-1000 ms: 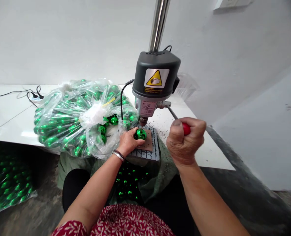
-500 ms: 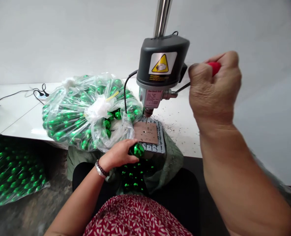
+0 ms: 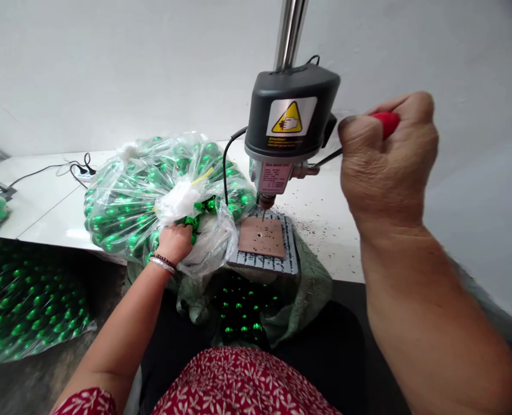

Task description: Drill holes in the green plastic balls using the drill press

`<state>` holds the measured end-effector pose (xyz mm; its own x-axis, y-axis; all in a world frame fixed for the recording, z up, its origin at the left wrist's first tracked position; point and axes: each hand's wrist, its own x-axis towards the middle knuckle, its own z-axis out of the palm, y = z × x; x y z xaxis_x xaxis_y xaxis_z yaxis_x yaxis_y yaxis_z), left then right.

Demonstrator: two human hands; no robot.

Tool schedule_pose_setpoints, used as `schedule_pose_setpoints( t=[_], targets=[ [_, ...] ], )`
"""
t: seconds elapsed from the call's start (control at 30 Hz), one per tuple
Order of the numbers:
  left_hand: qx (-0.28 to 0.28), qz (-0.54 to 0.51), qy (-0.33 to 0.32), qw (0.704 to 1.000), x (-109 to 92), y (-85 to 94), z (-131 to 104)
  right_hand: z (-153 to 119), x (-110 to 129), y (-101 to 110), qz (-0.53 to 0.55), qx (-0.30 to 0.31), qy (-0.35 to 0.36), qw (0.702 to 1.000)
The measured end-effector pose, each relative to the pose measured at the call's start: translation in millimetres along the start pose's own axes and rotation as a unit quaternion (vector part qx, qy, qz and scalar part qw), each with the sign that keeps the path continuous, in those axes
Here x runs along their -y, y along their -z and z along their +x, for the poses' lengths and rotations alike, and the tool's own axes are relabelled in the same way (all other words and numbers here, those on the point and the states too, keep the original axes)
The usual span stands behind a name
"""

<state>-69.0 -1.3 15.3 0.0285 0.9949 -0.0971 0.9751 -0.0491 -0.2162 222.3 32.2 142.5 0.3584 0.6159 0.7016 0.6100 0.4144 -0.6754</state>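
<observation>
Head view: left of the bench drill (image 3: pixel 293 115), our left hand (image 3: pixel 176 242) rests among green baubles (image 3: pixel 191 221), its grip hidden; right of the drill, our right hand (image 3: pixel 390 155) clenches the red knob (image 3: pixel 388 123). Snagging the loose plastic bag (image 3: pixel 179 199) could spill baubles.

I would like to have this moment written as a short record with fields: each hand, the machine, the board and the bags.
Left hand: at the opening of a clear bag, beside green balls; fingertips hidden, grip unclear
Right hand: closed around the red knob of the lever
Machine: bench drill, bit above the board
Board: brown board with a small hole, lying on the ridged base
Other bag: second bag of green balls, lower left, below the table's edge
</observation>
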Motion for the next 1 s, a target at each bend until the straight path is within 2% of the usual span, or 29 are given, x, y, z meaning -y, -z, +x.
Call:
schedule_pose_setpoints(
  t=[0.17, 0.23, 0.3, 0.37, 0.47, 0.53, 0.57, 0.6, 0.67, 0.8, 0.9, 1.0],
  targets=[
    [-0.023, -0.050, 0.002, 0.998, -4, -6.1, 0, 0, 6, 0, -0.014, 0.019, -0.034, 0.999],
    [-0.060, -0.123, 0.005, 0.991, -7, -0.1, -1, 0, 7, 0, -0.011, 0.020, -0.039, 0.999],
    [-0.092, -0.255, 0.002, 0.963, -12, 9.4, -4, 0, 8, 0, -0.004, 0.015, -0.035, 0.999],
    [-0.100, -0.426, -0.013, 0.899, -19, 18.2, -8, 1, 8, 0, 0.000, 0.013, -0.030, 0.999],
    [-0.078, -0.652, -0.021, 0.754, -33, 22.7, -10, 1, 6, 0, 0.009, 0.017, -0.027, 0.999],
    [-0.035, -0.744, -0.010, 0.667, -45, 19.5, -7, 1, 5, 0, 0.017, 0.016, -0.019, 1.000],
    [-0.014, -0.769, -0.006, 0.639, -51, 16.7, -4, 1, 4, 0, 0.021, 0.012, -0.010, 1.000],
    [0.001, -0.781, -0.002, 0.625, -58, 13.6, -1, 1, 3, 0, 0.025, 0.008, 0.000, 1.000],
    [0.004, -0.771, 0.005, 0.637, -71, 7.8, 7, 1, 2, -1, 0.030, 0.004, 0.012, 0.999],
    [-0.051, -0.693, 0.011, 0.719, -94, 1.6, 25, 1, 3, 0, 0.028, 0.012, -0.014, 0.999],
    [-0.062, -0.618, 0.009, 0.783, -104, 1.2, 35, 1, 5, 1, 0.035, 0.020, -0.020, 0.999],
    [-0.054, -0.575, -0.004, 0.816, -110, 1.2, 39, 1, 7, 3, 0.036, 0.030, -0.023, 0.999]
  ],
)
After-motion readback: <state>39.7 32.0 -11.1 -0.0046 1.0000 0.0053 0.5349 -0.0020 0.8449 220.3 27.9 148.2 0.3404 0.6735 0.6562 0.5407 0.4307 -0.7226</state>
